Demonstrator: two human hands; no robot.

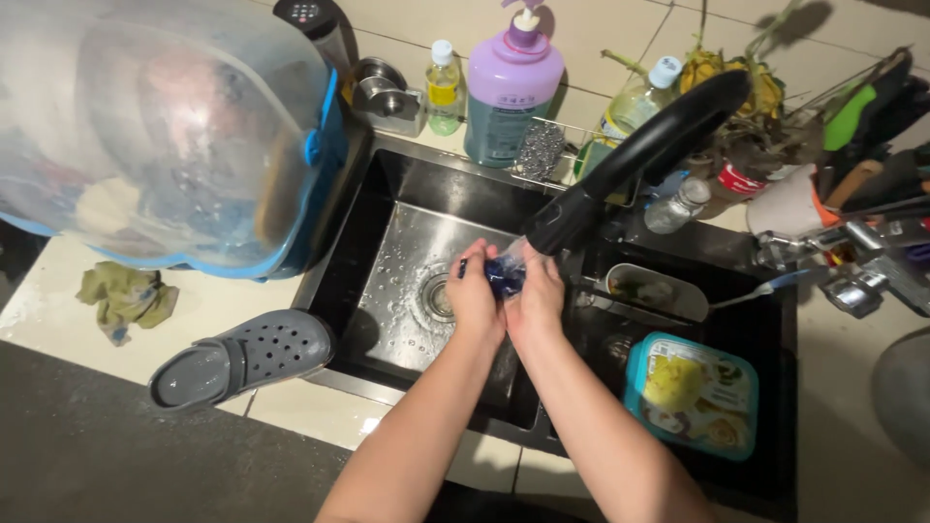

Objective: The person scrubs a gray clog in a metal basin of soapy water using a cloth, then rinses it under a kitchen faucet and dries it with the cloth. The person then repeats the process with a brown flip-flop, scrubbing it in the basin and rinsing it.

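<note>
Over the dark sink (383, 208), both my hands are cupped together around a small dark blue object (504, 277). My left hand (474, 295) grips its left side and my right hand (537, 298) its right side. They sit right under the head of the black faucet (639, 155), where water runs onto the blue object. Most of the object is hidden by my fingers, so its kind is unclear. The drain (438, 296) lies just left of my left hand.
A grey clog (242, 355) rests on the sink's left edge, a crumpled cloth (124, 298) beyond it. A large clear plastic tub (165, 136) stands at left. A purple pump bottle (511, 92), small bottles and a steel scrubber (539, 150) line the back. A teal-rimmed container (692, 393) and spoon (765, 288) lie right.
</note>
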